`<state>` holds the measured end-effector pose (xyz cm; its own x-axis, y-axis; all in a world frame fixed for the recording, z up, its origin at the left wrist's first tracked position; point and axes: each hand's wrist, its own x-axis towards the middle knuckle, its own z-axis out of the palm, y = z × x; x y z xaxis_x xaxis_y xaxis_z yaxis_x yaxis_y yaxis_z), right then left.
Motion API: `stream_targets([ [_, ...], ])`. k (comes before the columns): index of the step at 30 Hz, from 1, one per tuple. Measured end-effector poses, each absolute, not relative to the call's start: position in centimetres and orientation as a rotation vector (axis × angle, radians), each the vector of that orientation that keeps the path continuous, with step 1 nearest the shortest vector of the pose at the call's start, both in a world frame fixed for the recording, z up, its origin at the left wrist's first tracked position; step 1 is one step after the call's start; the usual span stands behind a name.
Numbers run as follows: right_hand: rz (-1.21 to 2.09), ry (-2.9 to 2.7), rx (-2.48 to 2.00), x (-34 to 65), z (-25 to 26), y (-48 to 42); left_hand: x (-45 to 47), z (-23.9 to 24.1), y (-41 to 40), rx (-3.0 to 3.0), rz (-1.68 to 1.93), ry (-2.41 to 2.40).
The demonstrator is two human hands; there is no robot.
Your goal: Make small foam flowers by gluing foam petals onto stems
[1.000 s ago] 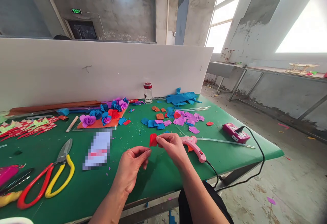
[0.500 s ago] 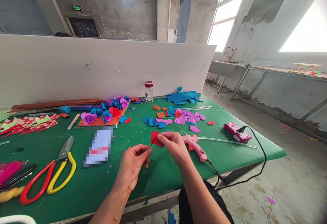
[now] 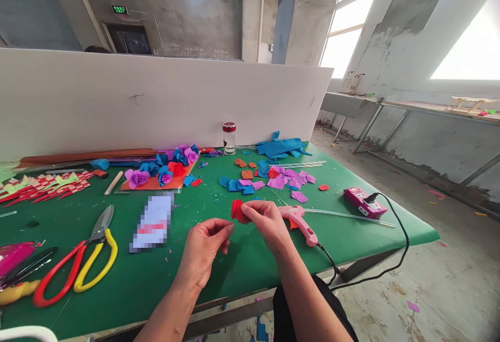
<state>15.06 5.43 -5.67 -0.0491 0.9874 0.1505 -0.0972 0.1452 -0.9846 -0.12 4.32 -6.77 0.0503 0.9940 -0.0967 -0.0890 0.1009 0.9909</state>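
Observation:
A small red crepe paper piece (image 3: pixel 236 210) is pinched between the thumb and fingers of my right hand (image 3: pixel 269 223), above the green table. Close by on the left, my left hand (image 3: pixel 206 245) has its thumb and forefinger pressed together near the paper's lower edge; anything between those fingertips is too small to make out. Just right of my right hand lies a pink hot glue gun (image 3: pixel 300 221), partly covered by it, with a clear glue stick in its back. Cut purple paper petals (image 3: pixel 289 179) and blue paper petals (image 3: pixel 236 186) are scattered beyond my hands.
Finished paper flowers (image 3: pixel 166 175) rest on an orange sheet at the back left. Red-and-yellow-handled scissors (image 3: pixel 97 248) lie on the left. A glass jar (image 3: pixel 229 139) stands before the white board (image 3: pixel 156 102). A pink power strip (image 3: pixel 365 203) with a black cable sits at right.
The view has shifted very slightly. Both hands keep nearly the same pose, and the red paper stays in my right hand.

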Motion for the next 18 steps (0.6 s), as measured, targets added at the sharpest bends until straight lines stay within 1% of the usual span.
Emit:
stream_targets([
  [11,1.223,-1.252,-0.920,14.7,-5.6,5.4,0.0,-6.5,4.2,1.083,1.159,1.179],
  [18,1.272,-1.157,-0.863,14.0,-6.4,5.8,0.0,-6.9,4.3,1.087,1.198,1.189],
])
